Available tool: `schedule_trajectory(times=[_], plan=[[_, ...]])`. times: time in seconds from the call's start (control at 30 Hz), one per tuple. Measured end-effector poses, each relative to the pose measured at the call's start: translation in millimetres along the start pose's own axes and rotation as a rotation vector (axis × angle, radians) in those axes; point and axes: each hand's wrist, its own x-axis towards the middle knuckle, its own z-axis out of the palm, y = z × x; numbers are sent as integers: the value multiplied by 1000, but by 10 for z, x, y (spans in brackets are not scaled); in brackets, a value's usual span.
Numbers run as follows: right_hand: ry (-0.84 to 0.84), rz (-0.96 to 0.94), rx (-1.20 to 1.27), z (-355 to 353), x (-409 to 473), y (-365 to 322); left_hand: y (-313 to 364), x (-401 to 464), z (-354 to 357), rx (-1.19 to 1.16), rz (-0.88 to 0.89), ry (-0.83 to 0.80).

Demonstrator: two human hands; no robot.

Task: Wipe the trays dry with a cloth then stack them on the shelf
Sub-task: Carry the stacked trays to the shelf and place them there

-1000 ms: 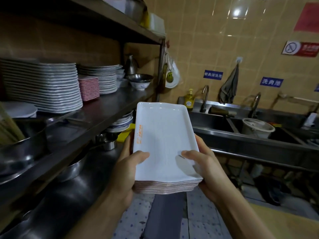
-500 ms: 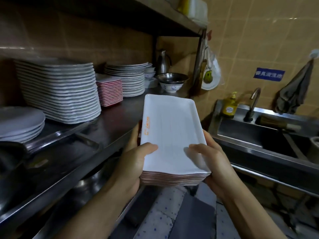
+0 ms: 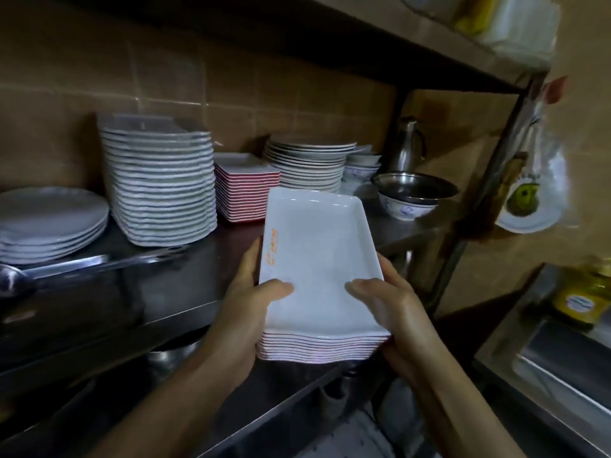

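I hold a stack of white rectangular trays (image 3: 317, 259) with red undersides and an orange mark on the left rim. My left hand (image 3: 246, 302) grips its left side, thumb on top. On the right side my right hand (image 3: 393, 302) does the same. The stack hangs level above the front edge of the steel shelf (image 3: 185, 285). On that shelf, just beyond, stands a matching stack of red-sided trays (image 3: 246, 190). No cloth is in view.
The shelf also carries a tall stack of white trays (image 3: 162, 183), round plates (image 3: 49, 219) at the left, more plates (image 3: 307, 163), small bowls, a steel bowl (image 3: 415, 190) and a kettle. A shelf post (image 3: 479, 206) stands at the right, a sink (image 3: 562, 358) beyond it.
My view has turned left and closer to the shelf. The tray stack in my hands has moved nearer the shelf, now overlapping its front edge.
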Motion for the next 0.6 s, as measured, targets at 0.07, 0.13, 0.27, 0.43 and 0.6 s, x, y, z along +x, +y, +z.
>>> schedule_trajectory(times=[0.07, 0.13, 0.27, 0.43, 0.6], plan=[[-45, 26, 26, -94, 170, -1, -29, 120, 66, 27, 15, 53], [-78, 53, 46, -169, 333, 22, -68, 250, 93, 52, 26, 90], [-123, 72, 63, -222, 705, 49, -111, 554, 78, 48, 31, 127], [-143, 42, 0, -158, 1223, 23, -117, 967, -47, 15, 31, 195], [-173, 47, 13, -41, 1755, -59, 34, 1412, -145, 7, 57, 218]])
